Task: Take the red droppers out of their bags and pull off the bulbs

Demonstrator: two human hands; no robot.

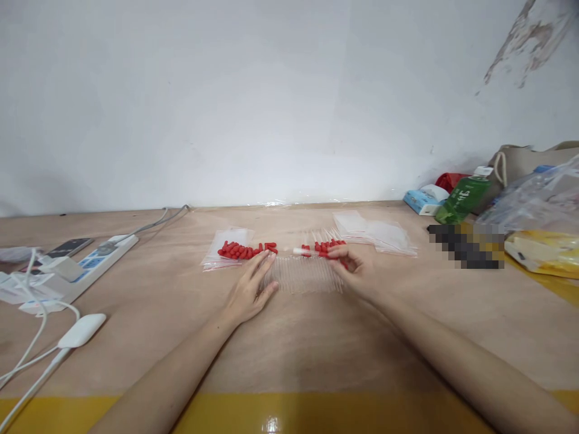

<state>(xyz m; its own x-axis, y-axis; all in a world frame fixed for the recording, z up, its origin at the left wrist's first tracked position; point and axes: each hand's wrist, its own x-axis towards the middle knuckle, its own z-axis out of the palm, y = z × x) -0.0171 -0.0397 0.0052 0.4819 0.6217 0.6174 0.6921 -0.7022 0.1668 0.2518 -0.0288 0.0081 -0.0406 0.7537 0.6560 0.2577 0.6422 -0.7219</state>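
Note:
A row of thin clear tubes (307, 274) lies side by side on the table between my hands. My left hand (251, 289) rests at the row's left end, its fingers stretched out and the thumb apart. At the row's far right corner, the thumb and forefinger of my right hand (355, 269) pinch the end of a slim red-and-white piece (306, 252). Small red capsule-shaped pieces (237, 250) lie heaped on clear plastic bags beyond my left hand. More red pieces (323, 246), with thin pale sticks (319, 236) behind them, lie by my right fingertips, which partly hide them.
Flat clear zip bags (375, 232) lie behind my right hand. To the left are a power strip (97, 265), a phone (70, 248) and white cables with an adapter (82, 330). A tissue pack (425, 199), green bottle (464, 196) and plastic bags (538, 199) crowd the right.

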